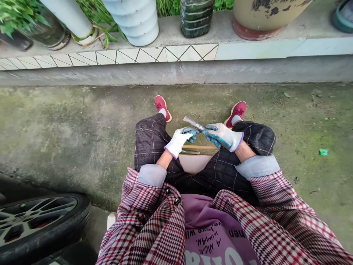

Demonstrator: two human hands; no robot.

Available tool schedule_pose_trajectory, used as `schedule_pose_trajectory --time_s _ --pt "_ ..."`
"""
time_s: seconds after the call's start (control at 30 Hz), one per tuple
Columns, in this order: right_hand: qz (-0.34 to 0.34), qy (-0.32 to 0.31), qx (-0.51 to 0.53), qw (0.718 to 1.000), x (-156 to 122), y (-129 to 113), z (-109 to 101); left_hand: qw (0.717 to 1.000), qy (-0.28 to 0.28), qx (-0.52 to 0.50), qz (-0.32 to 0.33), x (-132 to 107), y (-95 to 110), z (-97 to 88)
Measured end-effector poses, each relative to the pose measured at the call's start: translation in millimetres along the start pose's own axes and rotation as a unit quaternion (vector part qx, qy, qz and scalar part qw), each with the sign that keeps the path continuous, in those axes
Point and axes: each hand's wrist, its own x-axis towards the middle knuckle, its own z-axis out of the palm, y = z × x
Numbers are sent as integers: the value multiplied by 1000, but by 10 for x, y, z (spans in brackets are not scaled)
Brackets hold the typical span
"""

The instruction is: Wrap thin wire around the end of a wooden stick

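Note:
My right hand (220,136), in a white glove with a blue-green coated palm, is closed around a narrow, flat grey metal-looking tool (190,120). Silvery wire (197,125) appears wound around the tool's middle. My left hand (184,139), gloved the same way, is just beside it with curled fingers pressed together. What those fingers pinch, if anything, is too small to make out. Below both hands, between my knees, are a thin wood-coloured strip (202,147), a dark slim metal piece (190,151) and a pale panel (194,164).
Ahead runs a low concrete ledge (168,36) with a tiled edge. On it stand a white ribbed container (135,22), a dark plastic bottle (197,18) and a large tan pot (267,14). A car wheel (41,221) is at lower left. Green litter (323,151) lies right.

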Motion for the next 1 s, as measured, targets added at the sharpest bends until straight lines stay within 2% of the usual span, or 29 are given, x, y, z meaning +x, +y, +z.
schedule_pose_trajectory --time_s 0.1,0.33,0.57,0.7,0.8,1.0 --pt "2 -1 -1 1000 6 4 -2 1000 1 -3 -2 -8 24 -43" --pt "4 4 -14 1000 34 8 -32 999 -40 -10 -21 -127 34 -75" --pt "3 -8 -3 1000 54 36 -38 996 -28 -79 -37 -134 -44 -55" --pt "17 -40 -8 999 20 -15 -18 995 4 -77 -58 -75 -116 -53" --pt "23 -62 2 998 12 -16 -18 995 -1 -65 -71 -51 -129 -76" --pt "-10 -28 -9 1000 32 28 -29 996 -10 -62 -61 -83 -103 -132"
